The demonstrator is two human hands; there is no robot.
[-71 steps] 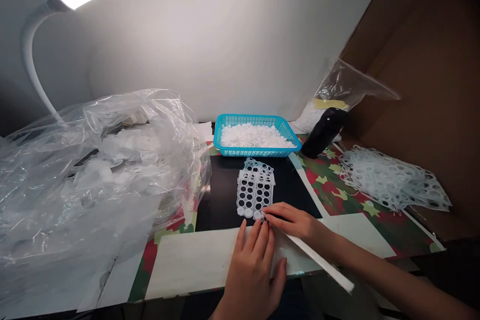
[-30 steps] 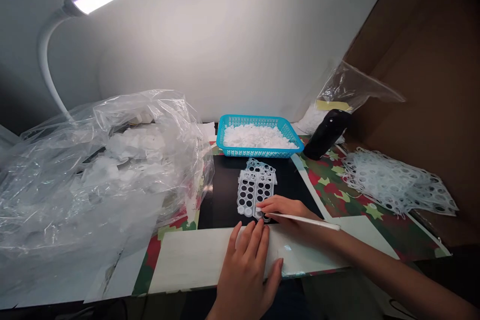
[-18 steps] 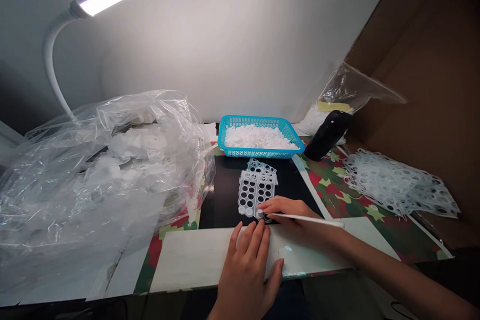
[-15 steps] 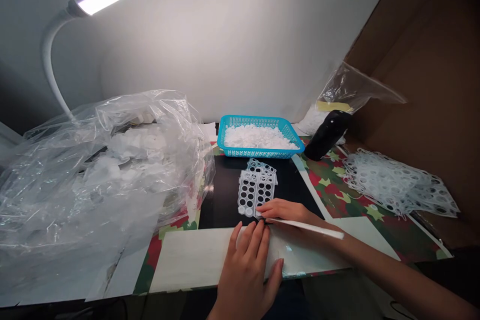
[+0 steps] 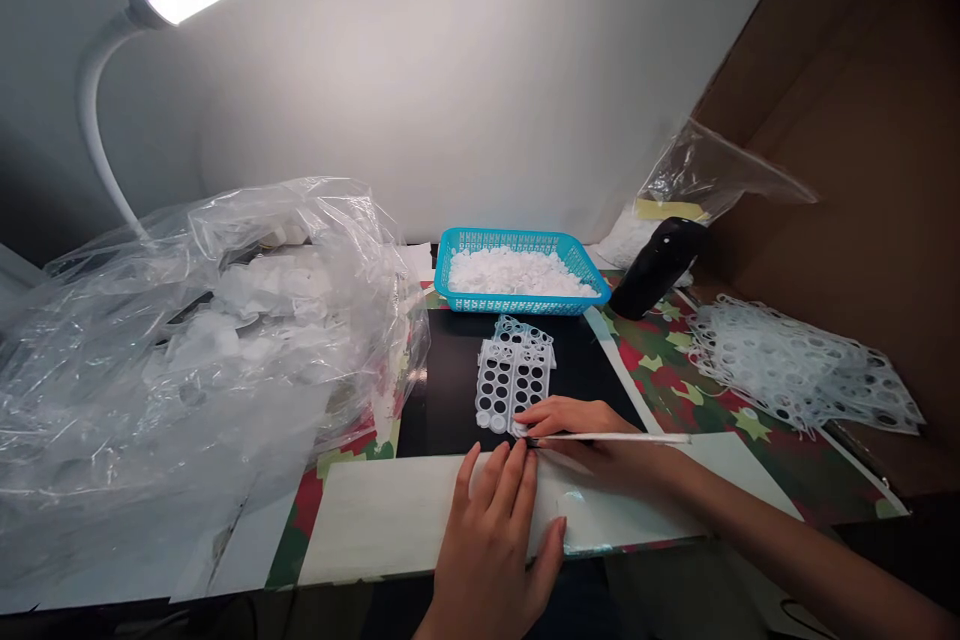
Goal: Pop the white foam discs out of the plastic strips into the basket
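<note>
My left hand [image 5: 491, 530] lies on the pale strip along the table's front edge, fingers stretched out and fingertips reaching its far side. My right hand [image 5: 585, 430] is closed around a slim white stick-like tool [image 5: 645, 438] with a dark end near my left fingertips; its exact kind is unclear. Under the right fingertips is the near end of a translucent plastic sheet [image 5: 513, 385] with rows of round holes, lying on a black mat [image 5: 442, 390]. Small white discs [image 5: 491, 421] sit in some near holes. What the right fingertips cover is hidden.
A blue basket [image 5: 525, 304] full of small white pieces stands behind the mat. Large clear plastic bags [image 5: 187, 370] fill the left side. To the right are a black object [image 5: 656, 270] and piled perforated sheets [image 5: 802, 370]. A lamp [image 5: 105, 120] arches overhead.
The white tool in my right hand has tilted, its far end rising slightly until it lies nearly level. My left hand has stayed almost still.
</note>
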